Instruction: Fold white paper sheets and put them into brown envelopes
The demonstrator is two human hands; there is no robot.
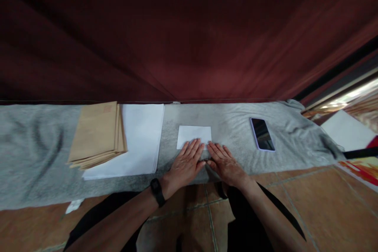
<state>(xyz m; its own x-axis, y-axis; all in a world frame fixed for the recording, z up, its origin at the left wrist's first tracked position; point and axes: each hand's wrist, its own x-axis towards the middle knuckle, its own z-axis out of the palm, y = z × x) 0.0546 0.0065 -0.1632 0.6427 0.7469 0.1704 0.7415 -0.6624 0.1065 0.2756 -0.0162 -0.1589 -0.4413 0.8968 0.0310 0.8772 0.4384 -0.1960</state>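
Observation:
A small white rectangle of paper (194, 132), perhaps folded, lies flat on the grey cloth (230, 118) in front of me. My left hand (186, 163) rests flat with its fingertips on the paper's near edge. Beside it, my right hand (226, 165) is also laid flat, its fingertips at the paper's near right corner. Both hands have their fingers stretched out and hold nothing. Part of the paper's near edge is hidden under the fingers. A dark band sits on my left wrist.
To the left, a stack of brown envelopes (96, 130) overlaps a pile of white sheets (143, 138). A phone (262, 134) with a purple case lies on the right. Dark red fabric (189, 39) hangs behind the cloth-covered surface. Tiled floor (298, 201) shows below.

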